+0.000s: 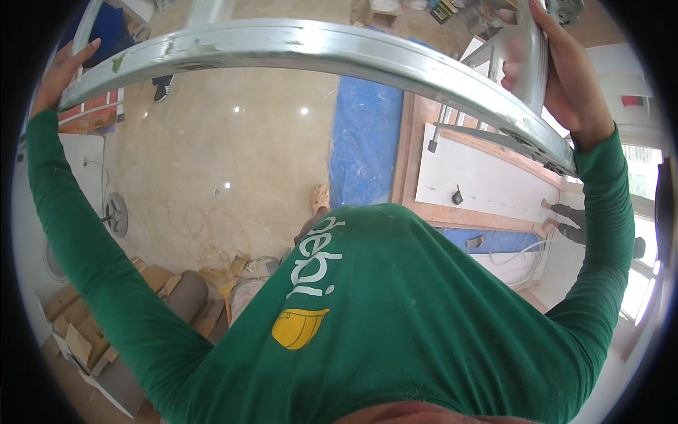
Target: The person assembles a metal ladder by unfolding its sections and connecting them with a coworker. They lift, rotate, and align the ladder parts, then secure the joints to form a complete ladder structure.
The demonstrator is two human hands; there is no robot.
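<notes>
A silvery metal ladder (304, 44) spans the upper part of the view in front of me, its near rail scuffed and marked with greenish patches. My left hand (62, 76) grips it at the left end, thumb pointing up along the metal. At the upper right, my right hand (565, 81) is closed round an upright part of the ladder, with the fingers partly behind the metal. Both arms, in green sleeves, are raised and spread wide.
Blue sheeting (364, 134) lies on the beige tiled floor (226, 141). To the right, a long white panel (480, 180) with a tape measure (458, 195) rests on wooden boards. Another person's legs (568, 220) show beyond. Cardboard (81, 328) lies at lower left.
</notes>
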